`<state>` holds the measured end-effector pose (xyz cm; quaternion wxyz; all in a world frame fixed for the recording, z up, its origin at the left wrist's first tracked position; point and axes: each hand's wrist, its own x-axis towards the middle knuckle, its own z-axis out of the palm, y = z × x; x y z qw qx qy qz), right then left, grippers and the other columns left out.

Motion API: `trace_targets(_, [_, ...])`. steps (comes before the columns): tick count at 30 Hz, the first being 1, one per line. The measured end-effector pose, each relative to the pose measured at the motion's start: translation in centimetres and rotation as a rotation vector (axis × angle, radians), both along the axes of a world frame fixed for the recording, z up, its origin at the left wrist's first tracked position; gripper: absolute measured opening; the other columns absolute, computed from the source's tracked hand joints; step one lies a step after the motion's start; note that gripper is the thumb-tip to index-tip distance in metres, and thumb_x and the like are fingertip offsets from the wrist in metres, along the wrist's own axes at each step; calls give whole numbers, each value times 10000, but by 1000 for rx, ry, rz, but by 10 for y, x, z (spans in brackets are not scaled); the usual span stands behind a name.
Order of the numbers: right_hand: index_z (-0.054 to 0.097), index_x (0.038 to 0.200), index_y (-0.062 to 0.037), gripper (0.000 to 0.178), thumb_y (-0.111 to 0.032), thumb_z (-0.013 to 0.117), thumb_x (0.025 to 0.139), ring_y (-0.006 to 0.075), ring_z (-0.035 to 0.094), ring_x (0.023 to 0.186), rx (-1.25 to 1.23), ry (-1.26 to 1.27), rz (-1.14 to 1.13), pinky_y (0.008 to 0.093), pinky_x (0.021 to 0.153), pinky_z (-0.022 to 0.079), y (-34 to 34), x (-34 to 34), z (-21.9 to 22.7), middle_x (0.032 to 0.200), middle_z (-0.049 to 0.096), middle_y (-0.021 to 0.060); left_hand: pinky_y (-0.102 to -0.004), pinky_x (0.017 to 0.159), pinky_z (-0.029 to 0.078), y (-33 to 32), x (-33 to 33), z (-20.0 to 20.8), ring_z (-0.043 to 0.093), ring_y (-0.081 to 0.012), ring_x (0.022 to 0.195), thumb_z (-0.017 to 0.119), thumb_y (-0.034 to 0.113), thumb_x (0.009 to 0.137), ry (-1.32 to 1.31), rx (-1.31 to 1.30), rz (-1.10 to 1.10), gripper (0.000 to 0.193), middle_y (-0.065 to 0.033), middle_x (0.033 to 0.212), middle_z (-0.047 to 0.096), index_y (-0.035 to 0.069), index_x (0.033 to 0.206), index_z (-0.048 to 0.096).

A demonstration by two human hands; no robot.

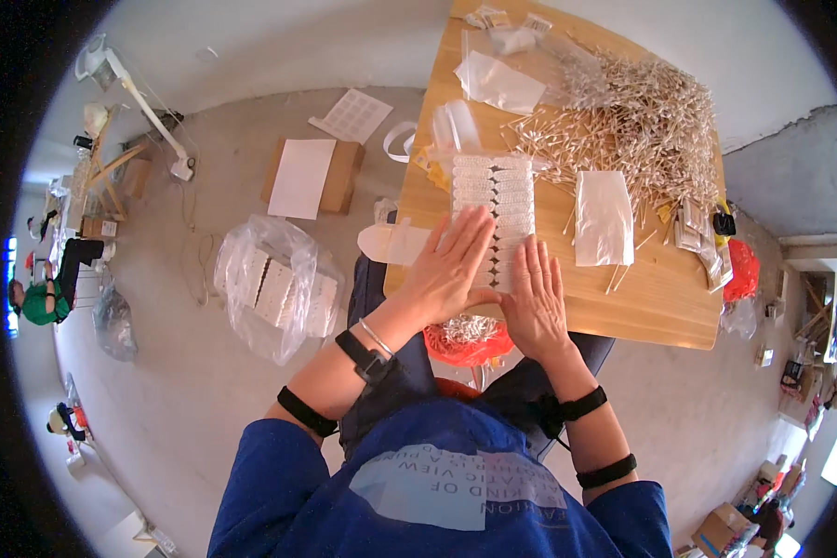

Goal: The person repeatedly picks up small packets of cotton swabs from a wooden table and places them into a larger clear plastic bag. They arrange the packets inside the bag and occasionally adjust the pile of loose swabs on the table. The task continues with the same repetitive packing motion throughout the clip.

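On the wooden table's (623, 312) near left part lies a see-through bag packed with white cotton swab bundles (495, 186), stacked in two columns. My left hand (448, 268) rests flat across the pack's left side, fingers stretched out and pointing away. My right hand (536, 302) lies with straight fingers along its near right edge. The two thumbs meet at the near end of the pack, which the hands partly hide. Beside the pack on the right is a flat translucent plastic bag (604, 219). A large heap of loose cotton swabs (656, 121) covers the far right.
More plastic bags (500, 82) lie at the table's far left. Under the near edge, a red bag (467, 346) holds swabs. Left on the floor are a big plastic bag of white packs (279, 288) and a cardboard box (342, 181) with paper on it. Another person (46, 299) is far left.
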<state>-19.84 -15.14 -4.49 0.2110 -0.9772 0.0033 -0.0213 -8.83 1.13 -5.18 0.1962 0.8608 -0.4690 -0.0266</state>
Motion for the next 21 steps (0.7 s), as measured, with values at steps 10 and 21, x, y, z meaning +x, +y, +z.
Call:
trace_targets(10, [28, 1474, 30, 672, -258, 387, 984, 281, 17, 1442, 1045, -92, -173, 375, 1158, 57, 0, 3, -29, 1559, 7, 182, -490, 1139, 129, 2, -23, -28, 102, -450, 1400, 597, 520, 849, 308, -365, 302, 994, -302, 1503, 99, -66, 1449, 62])
trace_targets(21, [9, 1497, -59, 750, -530, 283, 982, 234, 42, 1439, 1447, -36, -179, 347, 1156, 48, -19, 47, -44, 1569, 30, 101, -315, 1139, 115, -21, 19, -34, 98, -211, 1420, 396, 421, 991, 989, -1004, 306, 791, -144, 1551, 78, -16, 1473, -54])
